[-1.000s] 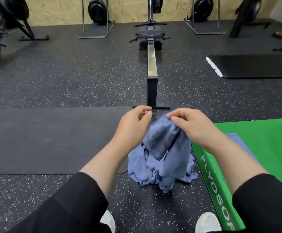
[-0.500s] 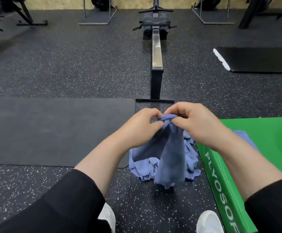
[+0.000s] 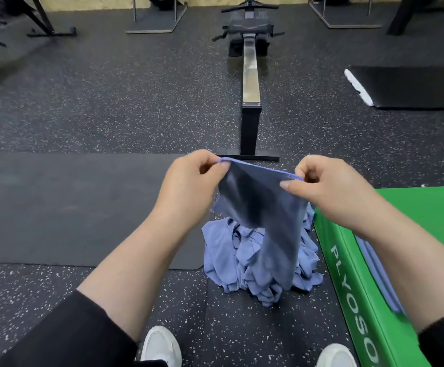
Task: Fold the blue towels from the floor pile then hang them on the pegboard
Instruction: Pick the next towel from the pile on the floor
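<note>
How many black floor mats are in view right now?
2: one large mat lies left of the towel pile; another mat lies far right. More may sit outside the frame.

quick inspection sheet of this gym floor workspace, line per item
surface: dark speckled rubber floor with a black mat at left
job's things: one blue towel held up and spread by its top edge; towel pile on the floor below it; more blue cloth lies on the green plyo box
clutter: nothing seen
grippers: left hand and right hand each pinch a top corner of the towel
cables: nothing seen
surroundings: rowing machine ahead, second mat at right; no pegboard in view
</note>
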{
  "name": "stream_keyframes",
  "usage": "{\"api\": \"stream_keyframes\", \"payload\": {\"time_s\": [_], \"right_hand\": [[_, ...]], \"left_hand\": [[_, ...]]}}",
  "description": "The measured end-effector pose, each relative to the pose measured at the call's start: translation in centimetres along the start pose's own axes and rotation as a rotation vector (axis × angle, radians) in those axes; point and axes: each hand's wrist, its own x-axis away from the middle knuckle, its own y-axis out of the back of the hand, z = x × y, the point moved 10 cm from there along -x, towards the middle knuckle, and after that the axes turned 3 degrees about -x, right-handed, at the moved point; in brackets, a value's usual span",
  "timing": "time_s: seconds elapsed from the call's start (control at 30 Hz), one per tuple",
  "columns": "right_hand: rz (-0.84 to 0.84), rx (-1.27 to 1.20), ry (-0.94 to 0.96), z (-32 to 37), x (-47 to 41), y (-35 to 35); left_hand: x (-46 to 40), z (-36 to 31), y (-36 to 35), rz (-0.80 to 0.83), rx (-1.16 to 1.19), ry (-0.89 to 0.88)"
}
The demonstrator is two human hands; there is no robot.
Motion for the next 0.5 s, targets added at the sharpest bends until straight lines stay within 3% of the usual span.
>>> {"api": "stream_keyframes", "payload": {"time_s": [0.07,0.2,0.5], "right_hand": [[0.038,0.007,-0.001,0.4,0.3,-0.4],[0.15,0.045,-0.003,0.8,1.0,-1.5],[0.219,0.122,0.003,0.0,1.1,-2.6]], "left_hand": [[-0.3,0.0,0.3,-0.052,0.174,0.018],[-0.4,0.3,0.9,-0.118,0.309,0.078],[0.4,0.8,4.5,-0.335,0.317,0.082]]}}
